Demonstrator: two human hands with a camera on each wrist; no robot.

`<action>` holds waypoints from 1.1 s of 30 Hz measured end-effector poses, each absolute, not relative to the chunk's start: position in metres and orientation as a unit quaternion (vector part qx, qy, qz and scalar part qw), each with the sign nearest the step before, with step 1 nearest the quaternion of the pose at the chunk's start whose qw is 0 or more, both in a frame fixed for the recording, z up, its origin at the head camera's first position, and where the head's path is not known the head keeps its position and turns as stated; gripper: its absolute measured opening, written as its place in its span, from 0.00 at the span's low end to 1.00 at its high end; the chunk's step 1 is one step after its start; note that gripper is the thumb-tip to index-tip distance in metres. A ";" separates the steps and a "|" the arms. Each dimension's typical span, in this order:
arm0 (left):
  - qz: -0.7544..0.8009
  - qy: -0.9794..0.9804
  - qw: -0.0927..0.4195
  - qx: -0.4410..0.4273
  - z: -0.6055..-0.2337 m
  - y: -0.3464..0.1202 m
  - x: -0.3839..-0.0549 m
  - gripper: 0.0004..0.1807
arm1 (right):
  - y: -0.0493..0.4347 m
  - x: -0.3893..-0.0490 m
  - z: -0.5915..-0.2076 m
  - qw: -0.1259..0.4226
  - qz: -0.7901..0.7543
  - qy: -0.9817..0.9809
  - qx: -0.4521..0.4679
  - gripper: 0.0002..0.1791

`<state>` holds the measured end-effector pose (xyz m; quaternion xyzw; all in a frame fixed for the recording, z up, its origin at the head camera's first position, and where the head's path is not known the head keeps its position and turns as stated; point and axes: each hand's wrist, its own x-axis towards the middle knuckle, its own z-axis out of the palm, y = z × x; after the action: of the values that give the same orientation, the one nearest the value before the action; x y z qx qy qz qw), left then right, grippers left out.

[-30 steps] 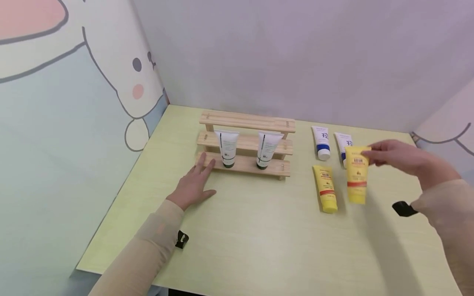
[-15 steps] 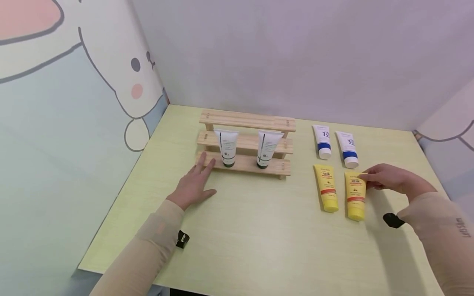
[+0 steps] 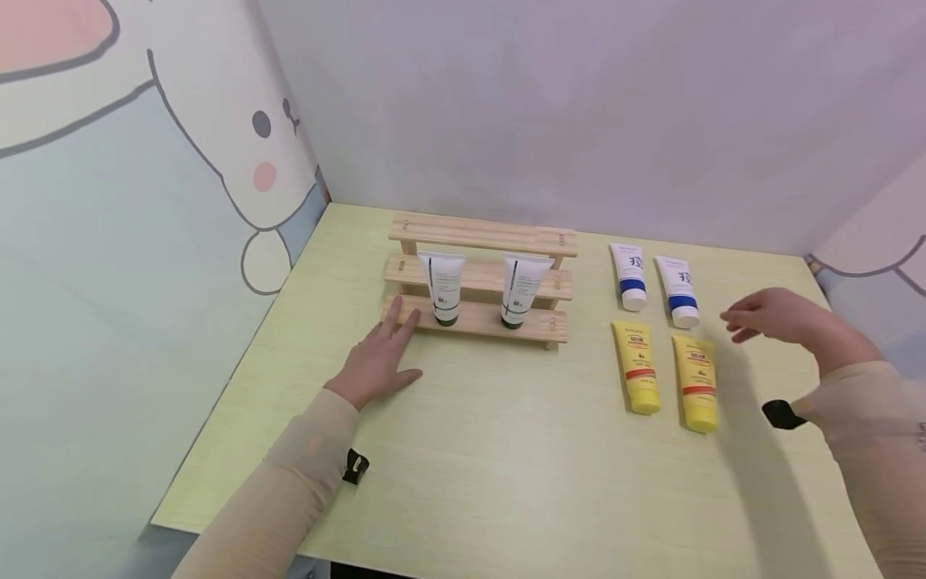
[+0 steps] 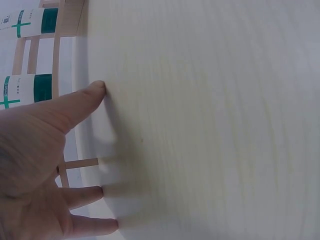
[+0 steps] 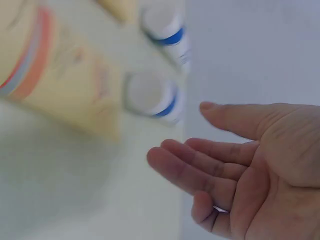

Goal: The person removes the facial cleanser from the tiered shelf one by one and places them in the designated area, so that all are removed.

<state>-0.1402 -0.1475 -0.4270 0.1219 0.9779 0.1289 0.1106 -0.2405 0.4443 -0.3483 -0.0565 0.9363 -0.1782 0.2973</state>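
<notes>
My left hand (image 3: 372, 362) rests with spread fingers at the left end of a three-step wooden rack (image 3: 481, 322); its thumb lies out over the table in the left wrist view. Two white tubes with dark green caps, a left one (image 3: 444, 289) and a right one (image 3: 522, 293), stand cap down on the lowest step. My right hand (image 3: 774, 315) holds nothing, its fingers relaxed, just right of the tubes on the table. Nearest to it lie a yellow tube (image 3: 696, 382) and a white tube with a blue band (image 3: 678, 291). In the right wrist view, thumb and fingers are apart.
A second yellow tube (image 3: 637, 366) lies left of the first, and another blue-banded white tube (image 3: 628, 276) behind it. A pale wall (image 3: 550, 121) closes off the back of the table (image 3: 492, 466). On the left stands a wall with a cartoon print (image 3: 145, 265).
My right hand has lowered the yellow tube onto the table beside the other yellow one and let it go, then drawn up and to the right. The left hand has stayed put.
</notes>
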 end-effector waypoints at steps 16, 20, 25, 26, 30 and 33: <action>0.127 0.978 0.107 0.123 -0.429 -0.153 -0.143 0.56 | 0.263 -0.214 -0.317 0.051 -0.369 0.908 -0.191 0.29; 0.129 0.978 0.108 0.122 -0.428 -0.154 -0.143 0.56 | 0.229 -0.215 -0.327 0.065 -0.388 0.895 -0.211 0.28; 0.130 0.978 0.109 0.122 -0.428 -0.154 -0.142 0.56 | 0.198 -0.220 -0.338 0.080 -0.393 0.891 -0.213 0.31; 0.129 0.978 0.109 0.122 -0.428 -0.154 -0.142 0.56 | 0.194 -0.220 -0.339 0.082 -0.393 0.891 -0.211 0.30; 0.129 0.978 0.105 0.125 -0.429 -0.154 -0.143 0.56 | 0.183 -0.221 -0.342 0.079 -0.405 0.889 -0.199 0.23; 0.129 0.978 0.102 0.126 -0.429 -0.154 -0.142 0.56 | 0.181 -0.220 -0.343 0.075 -0.410 0.888 -0.192 0.19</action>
<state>-0.1423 -0.1535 -0.4289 0.1261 0.9782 0.1293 0.1023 -0.2199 0.1814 -0.3430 -0.1923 0.8882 -0.4104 0.0754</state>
